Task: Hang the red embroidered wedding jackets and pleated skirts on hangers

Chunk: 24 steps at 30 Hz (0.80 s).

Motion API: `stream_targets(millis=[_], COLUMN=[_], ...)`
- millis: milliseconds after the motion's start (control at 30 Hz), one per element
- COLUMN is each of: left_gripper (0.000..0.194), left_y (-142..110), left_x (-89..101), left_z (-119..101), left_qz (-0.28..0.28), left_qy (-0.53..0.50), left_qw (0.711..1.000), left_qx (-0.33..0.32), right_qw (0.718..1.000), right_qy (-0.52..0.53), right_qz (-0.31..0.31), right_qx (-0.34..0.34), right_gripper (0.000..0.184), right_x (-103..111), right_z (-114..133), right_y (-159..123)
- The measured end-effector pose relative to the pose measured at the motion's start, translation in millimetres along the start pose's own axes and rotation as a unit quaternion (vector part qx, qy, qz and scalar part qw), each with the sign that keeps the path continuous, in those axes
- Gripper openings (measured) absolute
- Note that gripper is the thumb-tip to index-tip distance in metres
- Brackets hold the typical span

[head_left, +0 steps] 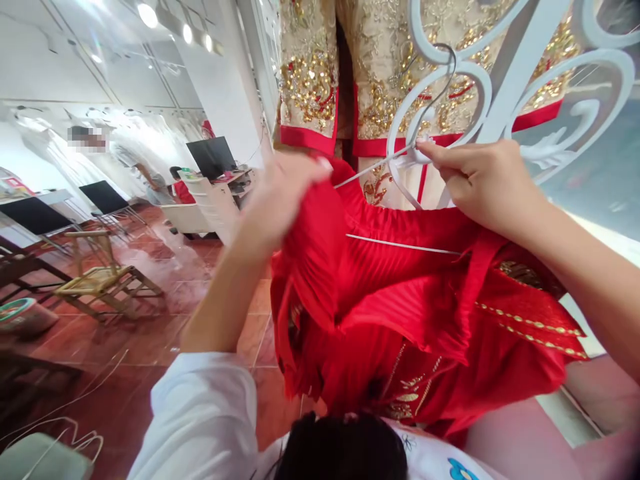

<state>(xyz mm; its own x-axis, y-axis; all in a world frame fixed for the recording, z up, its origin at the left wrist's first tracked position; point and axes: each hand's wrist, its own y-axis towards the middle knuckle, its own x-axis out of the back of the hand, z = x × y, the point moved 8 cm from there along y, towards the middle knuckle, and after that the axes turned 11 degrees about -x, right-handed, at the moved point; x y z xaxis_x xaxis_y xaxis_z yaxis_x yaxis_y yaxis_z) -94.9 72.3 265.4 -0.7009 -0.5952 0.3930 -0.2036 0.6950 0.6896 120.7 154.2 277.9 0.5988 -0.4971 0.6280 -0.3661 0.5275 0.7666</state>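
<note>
A red pleated garment [380, 300] with gold trim and gold embroidery hangs in front of me. A thin wire hanger [403, 245] runs inside its gathered top edge, and its hook [453, 63] sticks up in front of a white scroll-shaped metal frame [440, 37]. My right hand [490, 177] is closed, pinching the hanger just below the hook. On the other side my left hand [285, 190] is blurred by motion, closed on the garment's upper left edge near the hanger's end. Folds of red cloth hide the rest of the wire.
Gold-sequined cream garments with red hems [315, 87] hang behind the frame. Leftward stand a desk with a monitor [210, 159], a wooden folding chair [100, 277], black chairs and a basket [27, 315] on the red tiled floor [200, 333]. A person [133, 160] stands farther back.
</note>
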Motion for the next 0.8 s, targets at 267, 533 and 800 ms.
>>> stream_targets(millis=[267, 533, 800], left_gripper=[0.035, 0.05, 0.009], left_y=[-76.0, -47.2, -82.4], left_x=[-50.4, 23.9, 45.0], left_z=[62.6, 136.3, 135.5], left_qz=[0.181, 0.056, -0.217], left_qy=[0.033, 0.113, 0.182], left_qw=[0.981, 0.978, 0.953], left_qx=[-0.057, -0.166, -0.108], right_qw=[0.994, 0.97, 0.959], right_qy=[0.049, -0.229, -0.042], right_qz=[-0.069, -0.07, 0.275], right_qx=[0.068, 0.03, -0.056], right_gripper=[0.039, 0.039, 0.046], right_x=[6.0, 1.2, -107.4], right_z=[0.4, 35.7, 75.0], right_y=[-12.7, -17.8, -16.3])
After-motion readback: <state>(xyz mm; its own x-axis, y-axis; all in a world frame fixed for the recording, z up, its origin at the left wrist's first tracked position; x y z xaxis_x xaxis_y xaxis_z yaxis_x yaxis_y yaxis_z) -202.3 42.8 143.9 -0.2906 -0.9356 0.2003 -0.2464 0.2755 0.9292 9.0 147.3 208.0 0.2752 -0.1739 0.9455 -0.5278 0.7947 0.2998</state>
